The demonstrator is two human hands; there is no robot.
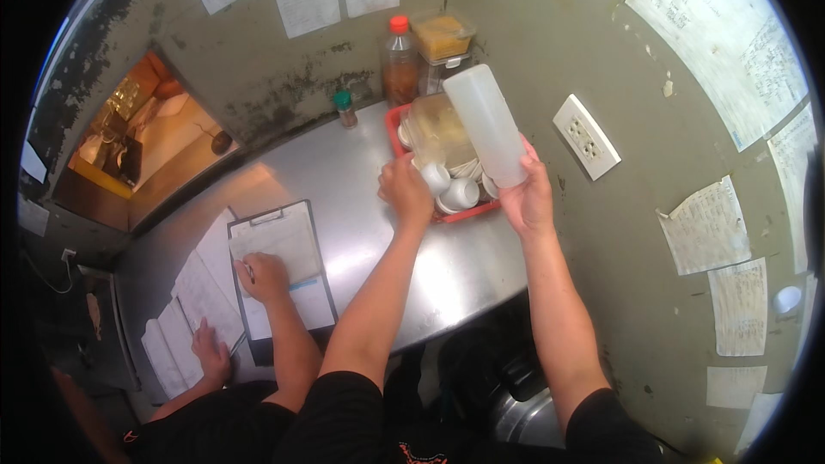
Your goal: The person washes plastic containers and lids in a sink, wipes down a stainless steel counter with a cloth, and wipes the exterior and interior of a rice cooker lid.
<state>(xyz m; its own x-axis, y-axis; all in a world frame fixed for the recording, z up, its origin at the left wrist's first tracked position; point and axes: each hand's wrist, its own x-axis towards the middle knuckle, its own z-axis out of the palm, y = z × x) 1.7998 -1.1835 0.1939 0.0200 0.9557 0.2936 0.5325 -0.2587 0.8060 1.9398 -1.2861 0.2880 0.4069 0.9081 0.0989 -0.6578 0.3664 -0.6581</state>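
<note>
My right hand (530, 196) grips the lower end of a long white translucent plastic container (485, 125), holding it tilted above the right side of a red plastic basket (474, 212). My left hand (407, 192) is at the basket's near left edge with its fingers curled. It is right beside a white cup (436, 177); whether it grips the cup or the rim is hidden. Another white cup (461, 193) lies on its side in the basket, by a stack of white lids or saucers (468, 169). Behind them sits a clear plastic container (441, 129) with yellowish contents.
A red-capped bottle (399, 64), a tub of yellow food (443, 35) and a green-capped shaker (345, 109) stand along the wall on the steel counter (361, 232). At left, another person's hand (264, 276) holds a pen over a clipboard (309, 232). A wall socket (585, 138) is at right.
</note>
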